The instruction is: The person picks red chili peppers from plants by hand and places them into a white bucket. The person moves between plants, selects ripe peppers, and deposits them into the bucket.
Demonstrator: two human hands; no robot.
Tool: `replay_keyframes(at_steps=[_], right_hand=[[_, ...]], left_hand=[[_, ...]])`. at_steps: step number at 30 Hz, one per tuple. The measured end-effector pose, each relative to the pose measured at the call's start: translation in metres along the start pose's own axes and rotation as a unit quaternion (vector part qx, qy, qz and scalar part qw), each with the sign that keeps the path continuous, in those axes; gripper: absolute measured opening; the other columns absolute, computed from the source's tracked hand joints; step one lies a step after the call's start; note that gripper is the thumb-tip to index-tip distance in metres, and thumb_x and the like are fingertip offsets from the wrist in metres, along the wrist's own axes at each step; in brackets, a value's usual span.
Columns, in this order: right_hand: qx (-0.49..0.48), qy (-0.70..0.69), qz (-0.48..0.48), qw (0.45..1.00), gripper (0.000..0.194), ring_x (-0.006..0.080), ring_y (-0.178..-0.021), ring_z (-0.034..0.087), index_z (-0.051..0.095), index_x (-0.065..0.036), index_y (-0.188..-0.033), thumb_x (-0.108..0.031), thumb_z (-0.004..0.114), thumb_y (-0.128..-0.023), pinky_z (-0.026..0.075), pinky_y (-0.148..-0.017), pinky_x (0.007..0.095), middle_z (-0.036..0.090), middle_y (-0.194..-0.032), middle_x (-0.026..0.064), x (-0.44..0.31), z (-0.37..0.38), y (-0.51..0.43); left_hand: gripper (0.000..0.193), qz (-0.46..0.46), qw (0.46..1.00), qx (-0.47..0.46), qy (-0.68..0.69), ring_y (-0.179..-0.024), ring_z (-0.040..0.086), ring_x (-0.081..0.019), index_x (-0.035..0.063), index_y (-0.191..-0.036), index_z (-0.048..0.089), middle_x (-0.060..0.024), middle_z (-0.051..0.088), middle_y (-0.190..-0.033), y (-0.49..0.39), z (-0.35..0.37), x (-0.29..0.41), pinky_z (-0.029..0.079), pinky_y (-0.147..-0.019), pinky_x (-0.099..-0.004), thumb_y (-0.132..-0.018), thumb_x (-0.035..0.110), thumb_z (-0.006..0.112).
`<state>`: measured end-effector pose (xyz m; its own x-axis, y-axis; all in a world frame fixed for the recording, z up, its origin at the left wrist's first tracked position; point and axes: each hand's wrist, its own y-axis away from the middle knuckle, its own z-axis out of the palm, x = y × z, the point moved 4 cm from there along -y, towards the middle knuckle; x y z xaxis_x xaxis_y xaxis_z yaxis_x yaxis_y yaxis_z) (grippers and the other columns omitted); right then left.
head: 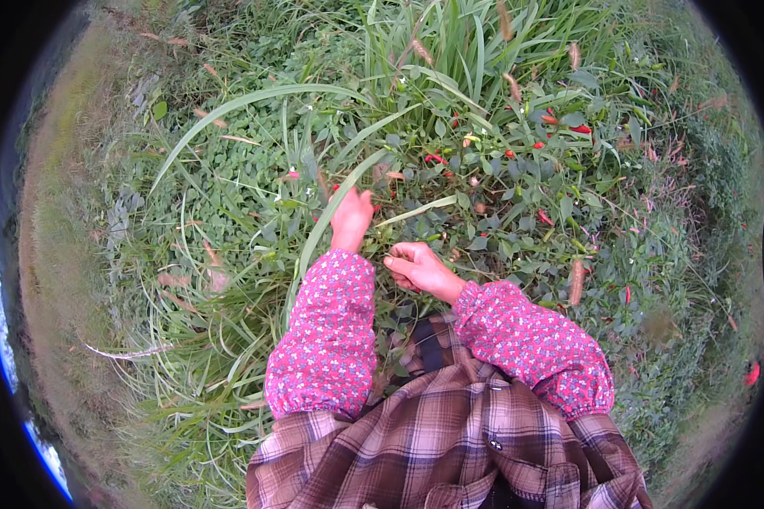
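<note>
My left hand (352, 219), slightly blurred, reaches into a chili pepper plant beside a long arching grass blade (331, 213). Its fingertips are partly hidden, and a small red chili (376, 208) shows right beside them. Closer to my body, my right hand (423, 270) hovers over the leaves with curled fingers and the thumb against them. A bit of red shows at the underside of those fingers; whether the hand holds it is unclear. Ripe red chilies (436, 158) and green ones hang among the leaves ahead and to the right, including a red chili (545, 217).
Tall grass (477, 57) rises behind the pepper plants, and another grass clump (229, 337) leans at the left. Brown foxtail seed heads (577, 282) stick up among the leaves. Low leafy weeds (242, 140) cover the ground at the upper left. My plaid shirt (420, 439) fills the bottom.
</note>
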<state>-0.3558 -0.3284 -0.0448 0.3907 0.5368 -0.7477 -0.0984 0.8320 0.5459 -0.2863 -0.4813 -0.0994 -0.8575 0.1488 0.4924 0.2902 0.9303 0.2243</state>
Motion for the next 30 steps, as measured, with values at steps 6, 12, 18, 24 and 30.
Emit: replay_keyframes(at_steps=[6, 12, 18, 24, 30], right_hand=[[0.024, 0.085, -0.036, 0.995, 0.02, 0.0015, -0.046, 0.037, 0.051, -0.003, -0.075, -0.019, 0.061, -0.083, 0.028, -0.04, 0.0207, 0.042, -0.055, -0.006, -0.008, -0.013, 0.006], [0.081, 0.111, -0.105, 0.985, 0.016, 0.0032, -0.046, 0.043, 0.062, -0.001, -0.083, -0.017, 0.061, -0.084, 0.033, -0.041, 0.0212, 0.05, -0.056, -0.004, -0.051, -0.034, 0.025], [0.209, 0.154, -0.249, 0.933, 0.018, 0.0067, -0.061, 0.054, 0.064, 0.004, -0.088, -0.012, 0.06, -0.081, 0.044, -0.057, 0.0222, 0.061, -0.067, 0.0025, -0.13, -0.05, 0.076], [0.227, 0.355, -0.257, 0.87, 0.016, 0.0106, -0.048, 0.047, 0.056, 0.005, -0.068, -0.009, 0.057, -0.076, 0.037, -0.047, 0.0311, 0.051, -0.053, 0.011, -0.138, -0.052, 0.04], [0.199, 0.34, -0.235, 0.889, 0.011, 0.0157, -0.052, 0.056, 0.06, 0.003, -0.072, -0.008, 0.057, -0.075, 0.042, -0.052, 0.0325, 0.057, -0.057, 0.0122, -0.133, -0.049, 0.023]], left_hand=[[0.028, -0.221, 0.657, 0.043, 0.72, -0.107, 0.053, -0.0234, 0.0009, -0.111, 0.046, -0.0124, 0.056, -0.111, -0.011, 0.026, -0.04, 0.042, -0.09, -0.0362, -0.087, 0.013, 0.054], [0.025, 0.06, 0.846, -0.046, 0.528, -0.09, 0.058, -0.0188, -0.0001, -0.111, 0.05, -0.0092, 0.061, -0.098, 0.017, 0.013, 0.039, 0.045, -0.083, -0.0323, -0.093, 0.016, 0.044], [0.031, 0.044, 0.673, -0.091, 0.733, -0.092, 0.054, -0.0149, 0.0053, -0.111, 0.047, -0.0049, 0.056, -0.098, 0.059, 0.069, 0.022, 0.044, -0.084, -0.0293, -0.086, 0.02, 0.055], [0.039, 0.099, 0.774, -0.145, 0.608, -0.089, 0.052, -0.0137, 0.0051, -0.099, 0.051, -0.0036, 0.054, -0.095, 0.072, 0.071, 0.043, 0.042, -0.075, -0.0292, -0.09, 0.042, 0.044], [0.032, 0.231, 0.954, 0.08, 0.173, -0.089, 0.055, -0.0272, -0.0009, -0.114, 0.044, -0.0141, 0.055, -0.098, 0.07, 0.055, 0.033, 0.043, -0.08, -0.0368, -0.085, 0.012, 0.05]])
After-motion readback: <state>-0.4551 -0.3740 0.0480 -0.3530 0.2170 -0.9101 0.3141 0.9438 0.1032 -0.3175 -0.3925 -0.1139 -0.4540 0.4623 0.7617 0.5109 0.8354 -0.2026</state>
